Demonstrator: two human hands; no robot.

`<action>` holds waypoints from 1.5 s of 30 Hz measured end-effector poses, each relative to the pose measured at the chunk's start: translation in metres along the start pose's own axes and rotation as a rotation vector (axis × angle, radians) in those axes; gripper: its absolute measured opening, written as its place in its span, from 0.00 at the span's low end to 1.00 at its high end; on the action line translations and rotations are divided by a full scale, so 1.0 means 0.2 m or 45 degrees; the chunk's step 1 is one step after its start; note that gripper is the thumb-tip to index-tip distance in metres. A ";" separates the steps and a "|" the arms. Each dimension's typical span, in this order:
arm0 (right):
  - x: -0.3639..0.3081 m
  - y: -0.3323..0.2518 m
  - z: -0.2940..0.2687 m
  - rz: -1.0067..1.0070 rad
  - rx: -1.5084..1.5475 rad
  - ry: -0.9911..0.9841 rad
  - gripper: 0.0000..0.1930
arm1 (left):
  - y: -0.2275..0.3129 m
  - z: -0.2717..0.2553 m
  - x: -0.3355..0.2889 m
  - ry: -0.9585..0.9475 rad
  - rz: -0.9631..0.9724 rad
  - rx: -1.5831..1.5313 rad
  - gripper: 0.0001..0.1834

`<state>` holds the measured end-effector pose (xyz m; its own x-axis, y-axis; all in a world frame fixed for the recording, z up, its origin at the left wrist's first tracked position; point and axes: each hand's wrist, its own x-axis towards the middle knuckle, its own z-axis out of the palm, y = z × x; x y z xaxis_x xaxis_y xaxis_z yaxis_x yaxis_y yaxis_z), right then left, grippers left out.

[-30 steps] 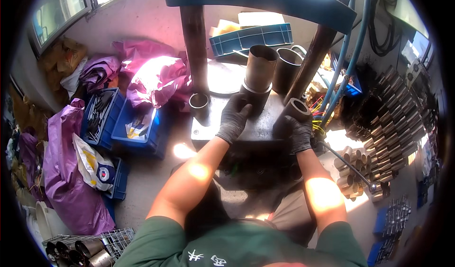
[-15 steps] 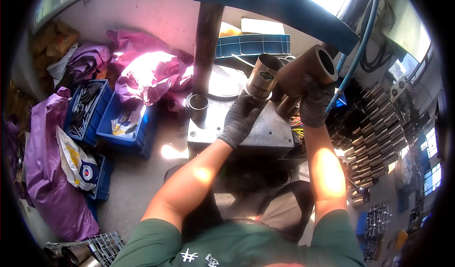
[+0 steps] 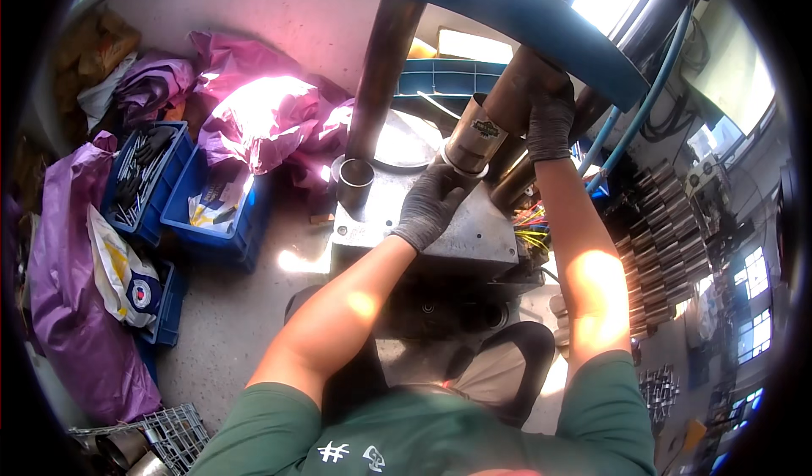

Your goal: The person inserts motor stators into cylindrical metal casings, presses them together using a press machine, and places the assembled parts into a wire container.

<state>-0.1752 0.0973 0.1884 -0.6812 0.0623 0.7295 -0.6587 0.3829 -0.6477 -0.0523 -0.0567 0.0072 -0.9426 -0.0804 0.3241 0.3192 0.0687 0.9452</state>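
Tube [image 3: 509, 95] is clamped in right hand [image 3: 551, 123]; left hand [image 3: 430, 207], partly hidden, cannot be judged.

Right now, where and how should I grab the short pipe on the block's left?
Probably grip the short pipe around its wall near the top, from the near left: it stands upright, the post rises behind and the left hand is right of it. Whether it's loose doesn't show.

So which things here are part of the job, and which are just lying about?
Seemingly part of the job:
Thin tube, left hand at its base
Thick tube, held in the right hand
Metal block below

Probably just lying about:
Purple sack
Blue bin
Wire basket
Short tube on the block, untouched, though I can't be sure
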 end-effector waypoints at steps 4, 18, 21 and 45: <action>0.12 0.12 0.00 0.070 -0.103 0.072 0.36 | -0.04 0.06 0.01 0.016 0.087 -0.090 0.20; 0.16 0.09 0.06 0.012 -0.317 -0.004 0.41 | -0.13 0.08 0.07 0.129 0.208 0.192 0.28; 0.09 0.03 0.07 0.026 -0.136 -0.040 0.40 | -0.08 0.07 0.05 0.172 0.262 0.311 0.29; -0.77 -0.20 -0.87 0.150 -0.288 -0.591 0.08 | -0.04 -0.22 0.00 0.826 0.489 0.977 0.42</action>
<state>0.0112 0.2319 0.1411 -0.8499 -0.2783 0.4475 -0.5189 0.5902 -0.6184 -0.0511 -0.1010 0.0019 -0.4882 -0.4169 0.7667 0.2232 0.7897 0.5715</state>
